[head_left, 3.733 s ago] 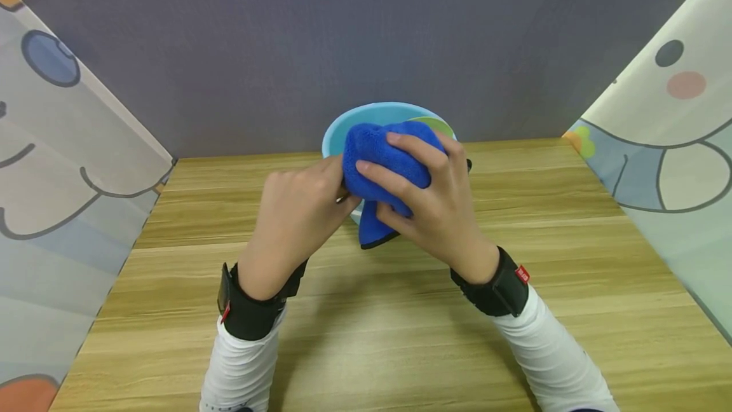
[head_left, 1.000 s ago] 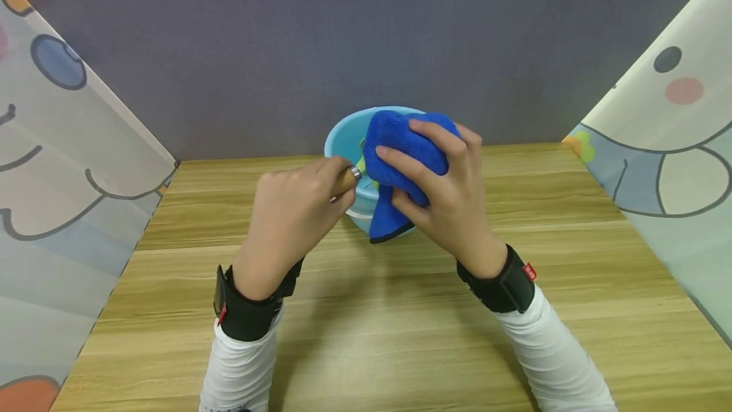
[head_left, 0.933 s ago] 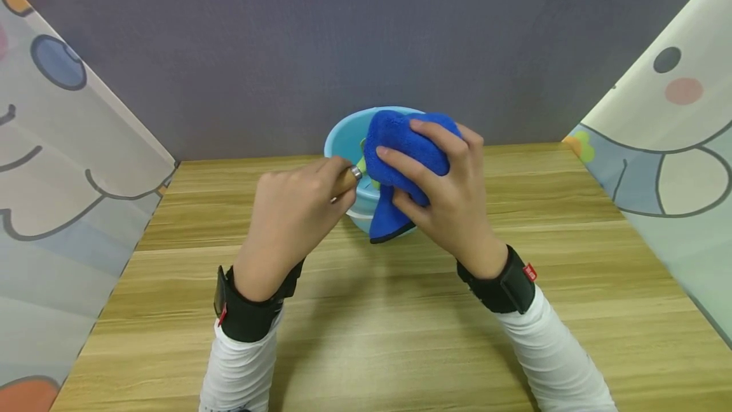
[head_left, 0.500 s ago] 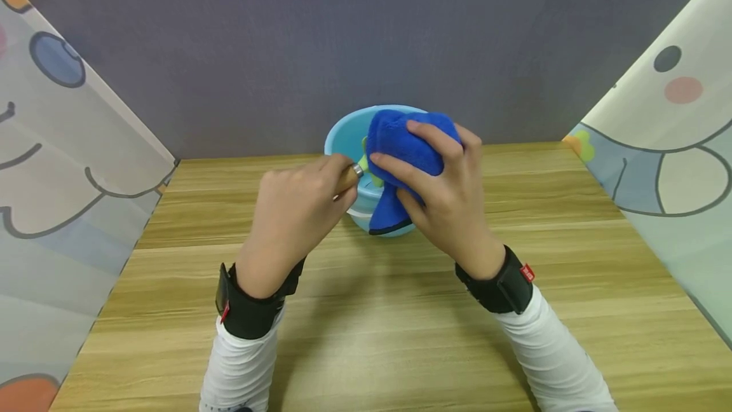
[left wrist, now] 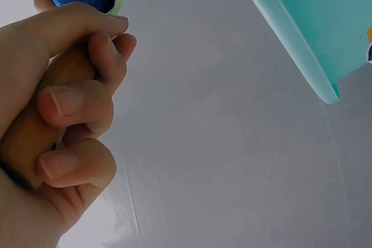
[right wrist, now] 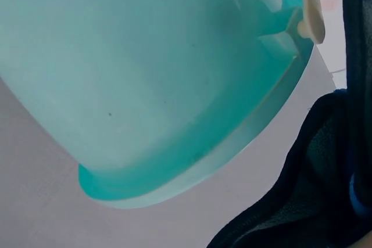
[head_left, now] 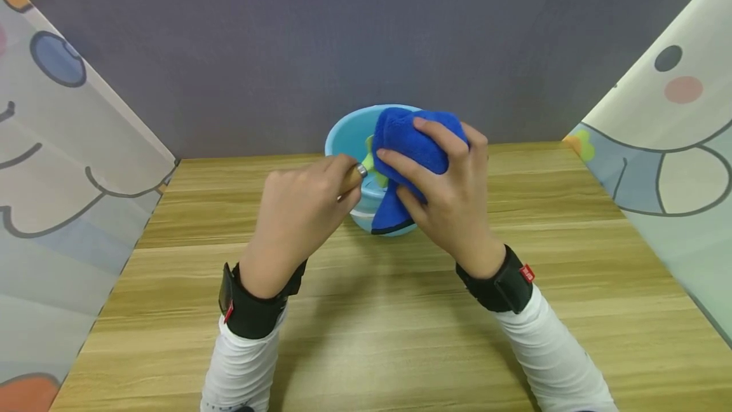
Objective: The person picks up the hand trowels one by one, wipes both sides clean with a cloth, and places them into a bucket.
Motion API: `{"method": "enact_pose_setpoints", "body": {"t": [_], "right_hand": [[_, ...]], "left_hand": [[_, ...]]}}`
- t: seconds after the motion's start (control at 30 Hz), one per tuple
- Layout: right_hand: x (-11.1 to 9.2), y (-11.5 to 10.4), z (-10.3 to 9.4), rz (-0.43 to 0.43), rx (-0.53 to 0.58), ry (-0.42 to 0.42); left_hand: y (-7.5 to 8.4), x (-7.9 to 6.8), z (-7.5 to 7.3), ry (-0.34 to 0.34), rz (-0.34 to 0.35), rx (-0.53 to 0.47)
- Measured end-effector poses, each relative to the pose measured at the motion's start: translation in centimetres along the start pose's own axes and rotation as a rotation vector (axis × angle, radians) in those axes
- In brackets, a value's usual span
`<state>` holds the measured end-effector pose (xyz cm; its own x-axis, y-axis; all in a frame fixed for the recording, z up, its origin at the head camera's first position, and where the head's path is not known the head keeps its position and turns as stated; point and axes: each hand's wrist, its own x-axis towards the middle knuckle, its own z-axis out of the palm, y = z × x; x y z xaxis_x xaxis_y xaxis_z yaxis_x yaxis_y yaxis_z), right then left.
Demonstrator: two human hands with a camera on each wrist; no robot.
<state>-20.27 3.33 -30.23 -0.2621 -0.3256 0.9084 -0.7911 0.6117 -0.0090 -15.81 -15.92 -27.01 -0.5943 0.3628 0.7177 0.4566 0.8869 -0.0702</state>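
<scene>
My left hand (head_left: 303, 208) grips the wooden handle (left wrist: 46, 114) of a small green trowel (head_left: 368, 161), its metal collar showing past my thumb. My right hand (head_left: 446, 189) holds a blue towel (head_left: 408, 145) with a dark edge, bunched round the trowel's blade. Most of that blade is hidden by the towel; its green shoulders show on the left, and a green edge shows in the left wrist view. Both hands are above a light blue bucket (head_left: 345, 135). A corner of the towel hangs down in front of the bucket. In the right wrist view the towel's dark edging (right wrist: 302, 172) hangs beside the bucket.
The bucket stands on a wood-grain table (head_left: 366, 336) near its back edge, against a grey panel (head_left: 366, 30). Pale cartoon-printed panels (head_left: 74, 145) flank the table left and right. A cream handle mount (right wrist: 312, 10) sits at the bucket's rim.
Compared with the oldest frame, the towel has moved up and right, away from my left hand, baring the collar and green shoulders. Lately both hands have shifted slightly right.
</scene>
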Motion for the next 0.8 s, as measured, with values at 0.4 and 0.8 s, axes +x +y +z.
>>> {"method": "enact_pose_setpoints", "body": {"t": [0.4,0.8], "right_hand": [[0.2,0.6,-0.4,0.058,0.016,0.041],[0.5,1.5,-0.7,0.116,0.043,0.073]], "left_hand": [[0.0,0.1,-0.3,-0.008,-0.006,0.0],[-0.1,0.1,-0.5,-0.006,-0.014,0.003]]}}
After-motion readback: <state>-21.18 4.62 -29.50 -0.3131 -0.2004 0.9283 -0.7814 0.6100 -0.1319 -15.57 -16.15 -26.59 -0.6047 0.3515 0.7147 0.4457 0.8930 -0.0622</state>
